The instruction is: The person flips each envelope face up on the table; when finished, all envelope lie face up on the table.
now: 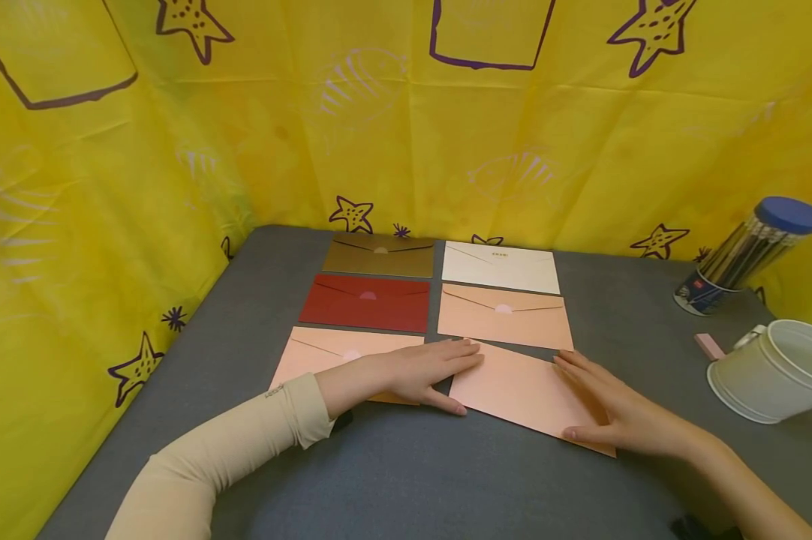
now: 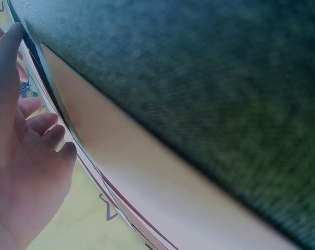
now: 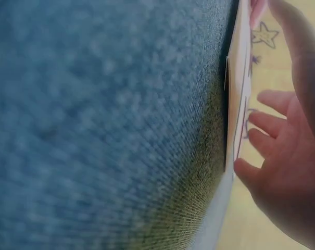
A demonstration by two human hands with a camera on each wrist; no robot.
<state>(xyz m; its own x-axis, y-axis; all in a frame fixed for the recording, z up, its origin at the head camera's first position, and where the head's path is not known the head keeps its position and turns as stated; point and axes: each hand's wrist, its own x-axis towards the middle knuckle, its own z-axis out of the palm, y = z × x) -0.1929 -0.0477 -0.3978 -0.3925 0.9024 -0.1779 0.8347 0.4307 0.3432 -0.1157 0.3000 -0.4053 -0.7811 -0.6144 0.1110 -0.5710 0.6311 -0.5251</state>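
A plain pink envelope, flap not showing, lies slightly askew on the grey table. At its left edge my left hand reaches across with extended fingertips over its upper left corner. My right hand is over its right end, the fingers spread from the upper edge to the thumb near the lower edge. In the left wrist view my left hand has loosely bent fingers beside the envelopes. The right wrist view shows my right hand with relaxed fingers. Another pink envelope lies partly under my left forearm.
Behind lie a peach envelope, a white envelope, a red envelope and a gold envelope. At right stand a white bucket, a pink eraser-like block and a pencil tub. Yellow cloth hangs behind.
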